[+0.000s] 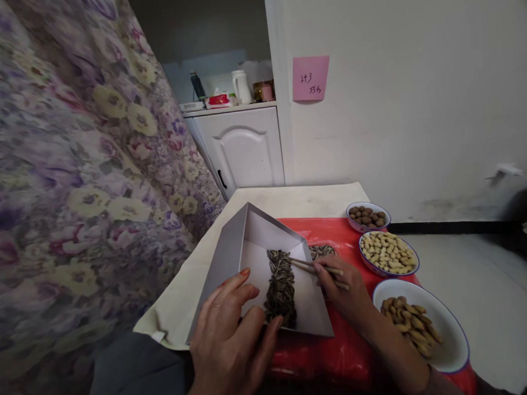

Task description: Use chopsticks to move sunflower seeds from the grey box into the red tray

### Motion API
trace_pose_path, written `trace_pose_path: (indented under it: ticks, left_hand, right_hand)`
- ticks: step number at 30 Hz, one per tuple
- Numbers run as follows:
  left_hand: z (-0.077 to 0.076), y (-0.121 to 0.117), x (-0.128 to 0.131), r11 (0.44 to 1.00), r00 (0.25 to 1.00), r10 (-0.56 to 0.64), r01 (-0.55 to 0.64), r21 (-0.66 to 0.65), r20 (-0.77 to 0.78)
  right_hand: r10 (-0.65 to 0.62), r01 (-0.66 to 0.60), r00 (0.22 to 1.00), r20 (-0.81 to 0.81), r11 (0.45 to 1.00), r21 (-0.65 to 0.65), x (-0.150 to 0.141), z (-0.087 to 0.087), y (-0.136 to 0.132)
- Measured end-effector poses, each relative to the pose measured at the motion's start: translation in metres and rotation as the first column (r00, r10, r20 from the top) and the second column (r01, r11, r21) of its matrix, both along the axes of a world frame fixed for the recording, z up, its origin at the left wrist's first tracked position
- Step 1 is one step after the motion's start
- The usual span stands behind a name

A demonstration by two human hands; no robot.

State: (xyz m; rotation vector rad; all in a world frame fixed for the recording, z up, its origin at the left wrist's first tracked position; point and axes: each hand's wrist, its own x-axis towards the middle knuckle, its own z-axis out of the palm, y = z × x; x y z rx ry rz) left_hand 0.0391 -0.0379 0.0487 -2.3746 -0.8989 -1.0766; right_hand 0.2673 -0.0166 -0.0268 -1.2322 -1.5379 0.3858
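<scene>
A grey box (220, 261) with a white inside stands tilted on the table, its open side towards me. Sunflower seeds (280, 285) lie heaped in a strip on its inner floor. My right hand (344, 287) grips a pair of chopsticks (309, 266), whose tips reach over the box's right wall to the upper end of the seeds. At the box's near left side is my left hand (230, 332), fingers apart and nothing between them; whether it touches the box I cannot tell. More sunflower seeds (323, 251) lie just beyond the right wall, partly hidden.
Along the right stand a bowl of almonds (451, 335), a bowl of peanuts (388, 253) and a bowl of brown round nuts (368, 215). Under them lies red plastic sheeting (345, 237) over a cream tablecloth (299, 198). A floral curtain (81, 171) hangs at left.
</scene>
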Motion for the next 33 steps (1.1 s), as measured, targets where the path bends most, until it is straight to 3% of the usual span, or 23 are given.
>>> trace_pose_path:
  ticks: [7, 13, 21, 28, 33]
  left_hand:
    - [0.000, -0.001, -0.001, 1.000, 1.000, 0.003, -0.003, -0.001, -0.006]
    - [0.000, 0.000, 0.000, 1.000, 1.000, -0.003, 0.003, 0.003, 0.003]
    - [-0.001, 0.000, 0.000, 1.000, 1.000, -0.005, 0.005, 0.008, 0.000]
    - [0.000, -0.001, 0.000, 1.000, 1.000, 0.004, -0.004, -0.005, 0.003]
    - [-0.001, -0.001, 0.001, 1.000, 1.000, 0.003, -0.003, -0.006, 0.005]
  right_hand:
    - [-0.019, 0.016, 0.998, -0.067, 0.998, -0.054, 0.008, 0.020, -0.011]
    - [-0.126, 0.123, 0.988, -0.084, 0.992, -0.039, 0.034, 0.038, -0.025]
    - [-0.272, 0.256, 0.949, -0.158, 0.960, -0.114, 0.059, 0.042, -0.035]
    - [-0.138, 0.134, 0.983, -0.120, 0.990, -0.042, 0.036, 0.042, -0.029]
    - [0.025, -0.027, 0.998, -0.055, 0.999, -0.041, 0.004, 0.026, -0.018]
